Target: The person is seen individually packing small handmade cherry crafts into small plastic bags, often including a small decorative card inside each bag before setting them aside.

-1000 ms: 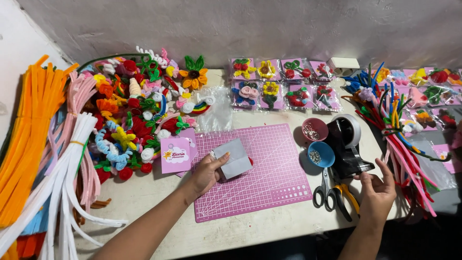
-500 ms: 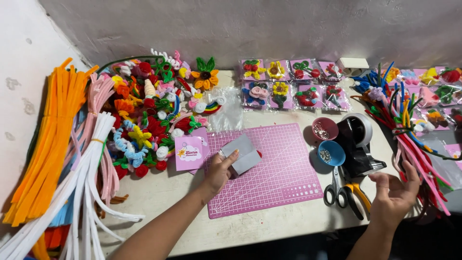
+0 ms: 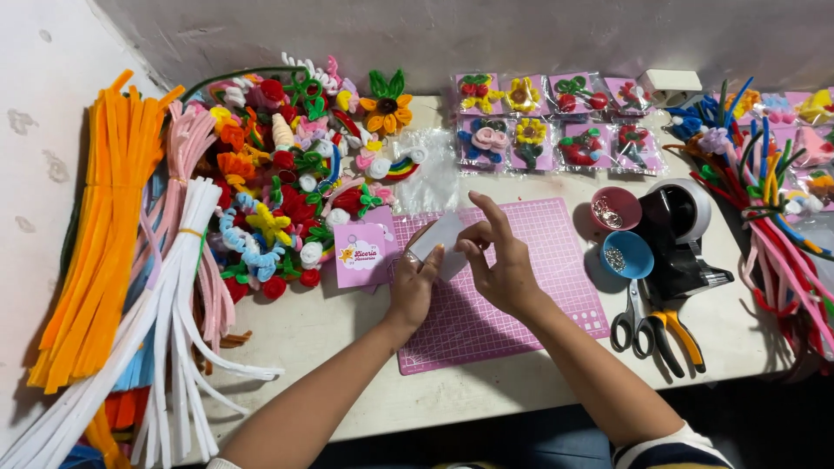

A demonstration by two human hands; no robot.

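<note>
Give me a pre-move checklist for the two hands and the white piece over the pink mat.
1. White piece pinched by left hand: ok.
2. Right hand on the piece too: ok, fingertips meet its right edge.
3. Piece held above the pink cutting mat: ok.
4. Pink card free of the hands: ok, lies left of them.
5. Scissors out of the way: ok, right of the mat.
6. Piece's exact material: cannot tell.
</note>
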